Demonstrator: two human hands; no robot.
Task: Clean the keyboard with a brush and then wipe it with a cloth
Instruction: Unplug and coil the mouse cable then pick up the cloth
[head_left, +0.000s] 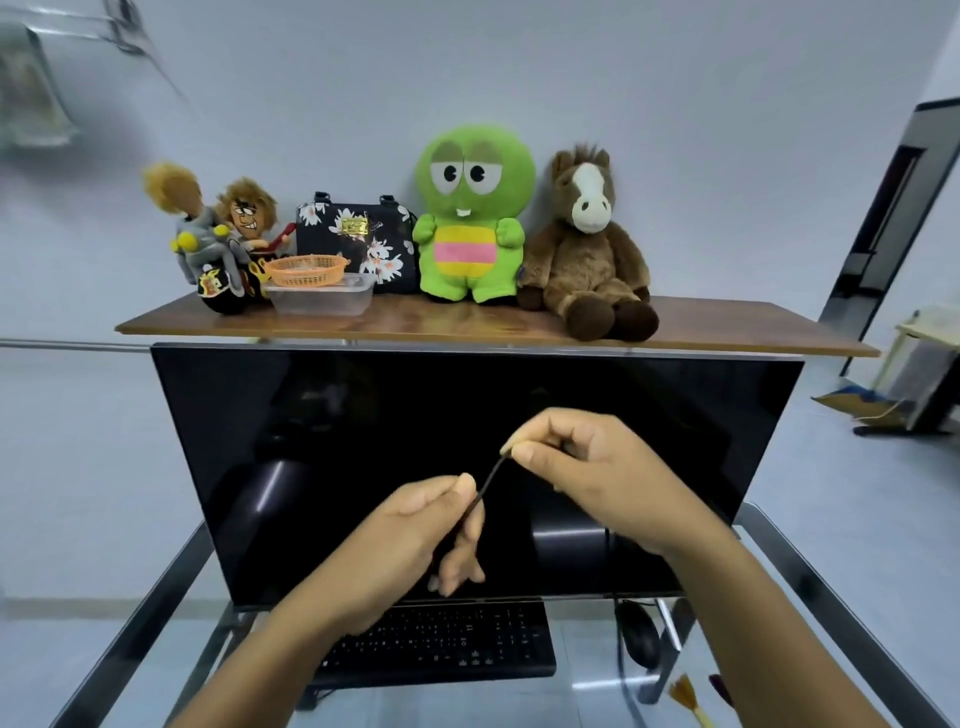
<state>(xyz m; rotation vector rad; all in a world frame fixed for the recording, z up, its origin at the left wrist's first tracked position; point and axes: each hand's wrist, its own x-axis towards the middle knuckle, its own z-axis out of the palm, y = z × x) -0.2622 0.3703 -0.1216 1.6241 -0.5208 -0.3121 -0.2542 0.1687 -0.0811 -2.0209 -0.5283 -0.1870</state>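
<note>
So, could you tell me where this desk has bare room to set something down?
Free: the clear glass desk in front of and left of the black keyboard, and the right end of the brown wooden shelf beyond the brown plush horse. Crowded: right of the keyboard, with black mouse and yellow-bristled brush.

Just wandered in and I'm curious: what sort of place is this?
Probably a computer desk in a home or small office: a dark monitor with a black keyboard and mouse in front of it, and plush toys lined along a wooden shelf above.
</note>
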